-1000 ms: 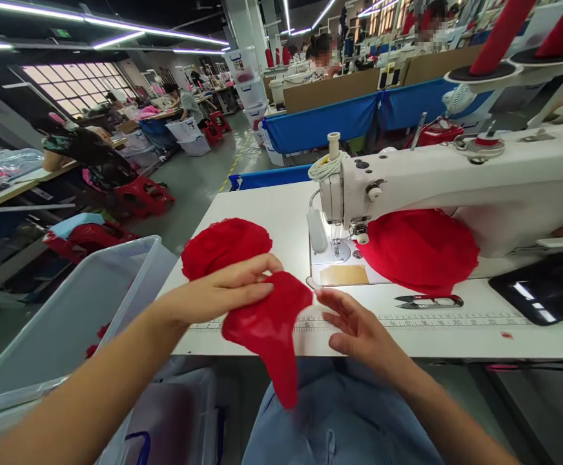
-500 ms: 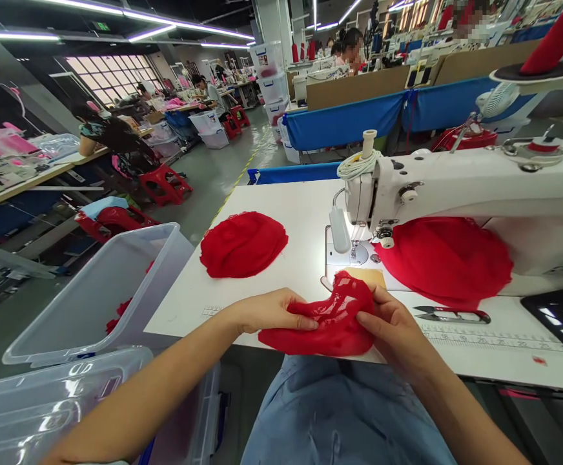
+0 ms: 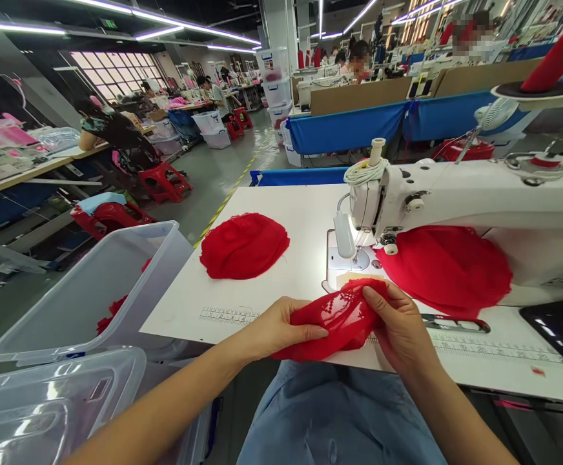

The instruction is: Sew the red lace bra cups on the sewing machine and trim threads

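A piece of red lace fabric [image 3: 334,316] is stretched between my hands over the front edge of the white table [image 3: 262,303]. My left hand [image 3: 288,326] pinches its left part, thumb on top. At its right end, my right hand [image 3: 398,316] grips the cloth between thumb and fingers. Just beyond stands a white sewing machine [image 3: 436,194], its needle plate [image 3: 344,258] lit. A pile of red fabric [image 3: 245,245] lies on the left of the table, and another red fabric pile [image 3: 450,268] is under the machine arm.
Thread snips [image 3: 460,323] lie partly covered right of my right hand, near a black phone-like device [image 3: 560,326]. A clear plastic bin [image 3: 92,284] with red scraps stands left, beside a lidded clear box [image 3: 59,400]. Several people sit at machines farther back.
My hands have drawn the red lace fabric flatter and wider, the raised fold now pulled toward the right. My right hand has moved slightly up and right. The camera view has shifted slightly.
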Demonstrator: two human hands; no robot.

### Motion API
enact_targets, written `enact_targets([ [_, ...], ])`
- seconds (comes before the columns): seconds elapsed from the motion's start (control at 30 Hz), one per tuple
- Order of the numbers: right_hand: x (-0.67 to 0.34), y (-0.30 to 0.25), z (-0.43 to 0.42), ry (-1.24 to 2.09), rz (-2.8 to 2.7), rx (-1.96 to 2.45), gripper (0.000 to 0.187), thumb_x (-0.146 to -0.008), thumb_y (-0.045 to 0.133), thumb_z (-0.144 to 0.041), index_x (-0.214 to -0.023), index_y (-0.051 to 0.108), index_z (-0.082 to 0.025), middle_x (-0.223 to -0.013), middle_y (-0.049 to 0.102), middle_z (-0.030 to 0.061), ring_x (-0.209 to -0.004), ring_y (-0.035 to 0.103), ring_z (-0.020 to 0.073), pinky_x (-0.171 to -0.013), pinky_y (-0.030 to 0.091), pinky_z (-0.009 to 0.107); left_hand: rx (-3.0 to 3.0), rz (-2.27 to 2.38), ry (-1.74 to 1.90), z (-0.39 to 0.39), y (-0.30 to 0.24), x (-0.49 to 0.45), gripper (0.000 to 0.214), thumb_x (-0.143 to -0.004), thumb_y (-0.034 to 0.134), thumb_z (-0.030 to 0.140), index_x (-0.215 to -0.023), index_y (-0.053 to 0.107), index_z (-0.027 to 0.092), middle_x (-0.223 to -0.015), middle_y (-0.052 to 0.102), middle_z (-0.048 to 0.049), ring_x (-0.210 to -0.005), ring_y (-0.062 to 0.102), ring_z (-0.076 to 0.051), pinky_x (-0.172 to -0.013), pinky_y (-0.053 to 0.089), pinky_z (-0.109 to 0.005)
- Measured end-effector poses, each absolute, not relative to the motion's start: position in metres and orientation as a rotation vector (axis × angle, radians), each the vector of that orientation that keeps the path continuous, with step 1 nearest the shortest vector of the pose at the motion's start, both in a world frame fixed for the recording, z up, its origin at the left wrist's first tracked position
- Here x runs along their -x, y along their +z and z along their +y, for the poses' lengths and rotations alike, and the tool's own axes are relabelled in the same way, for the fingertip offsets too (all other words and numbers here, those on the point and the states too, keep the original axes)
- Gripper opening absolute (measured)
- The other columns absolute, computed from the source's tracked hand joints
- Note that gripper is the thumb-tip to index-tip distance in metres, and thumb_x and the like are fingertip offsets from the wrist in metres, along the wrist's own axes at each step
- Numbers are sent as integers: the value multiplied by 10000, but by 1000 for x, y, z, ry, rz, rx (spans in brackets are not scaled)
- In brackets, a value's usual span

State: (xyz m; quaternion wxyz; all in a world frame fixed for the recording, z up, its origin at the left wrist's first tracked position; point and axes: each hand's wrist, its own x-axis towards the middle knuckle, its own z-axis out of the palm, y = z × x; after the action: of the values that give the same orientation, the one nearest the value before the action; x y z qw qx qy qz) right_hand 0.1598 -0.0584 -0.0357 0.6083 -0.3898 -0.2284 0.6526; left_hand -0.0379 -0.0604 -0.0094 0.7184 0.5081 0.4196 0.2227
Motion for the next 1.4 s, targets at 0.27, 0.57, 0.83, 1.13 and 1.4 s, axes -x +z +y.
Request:
enact_targets([
  [0.27, -147, -33, -54, 1439, -437, 964, 359, -567, 875, -428, -682, 625, -197, -624, 591, -60, -555, 501, 70, -494, 446, 150, -1104, 882, 503, -74, -18, 33, 348, -729, 751, 465, -770, 638, 139, -627, 499, 40, -554, 385, -74, -519, 253, -218],
  [0.57, -128, -46, -33, 1549, -356, 955, 418, -514, 871, -322, -608, 481, -202, -518, 471, -96, -442, 389, 54, -415, 362, 171, -1407, 653, 460, -99, -26, 13, 443, -831, 632, 369, -557, 332, 191, -519, 253, 72, -494, 228, -67, -477, 168, -277],
  [0.83, -122, -49, -25, 1740, -302, 911, 363, -618, 833, -314, -631, 485, -209, -490, 506, -89, -399, 412, 60, -376, 360, 175, -1218, 634, 473, -110, -30, 6, 451, -801, 674, 495, -574, 464, 166, -519, 374, 45, -490, 320, -67, -465, 225, -242],
  [1.13, -134, -38, -73, 2325, -364, 543, 571, -712, 709, -651, -1006, 687, -163, -988, 738, 113, -930, 687, 249, -822, 553, 368, -318, 907, 1238, -79, 2, -8, 385, -551, 900, 404, -685, 662, 134, -650, 619, 2, -607, 542, -90, -617, 456, -201],
  [1.4, -151, -56, -101, 1767, -544, 691, 514, -562, 900, -388, -1033, 737, -260, -1134, 727, 70, -1083, 647, 266, -993, 475, 391, -332, 873, 1361, -67, -1, -24, 375, -588, 885, 387, -660, 623, 128, -621, 617, 15, -587, 553, -84, -616, 475, -206],
])
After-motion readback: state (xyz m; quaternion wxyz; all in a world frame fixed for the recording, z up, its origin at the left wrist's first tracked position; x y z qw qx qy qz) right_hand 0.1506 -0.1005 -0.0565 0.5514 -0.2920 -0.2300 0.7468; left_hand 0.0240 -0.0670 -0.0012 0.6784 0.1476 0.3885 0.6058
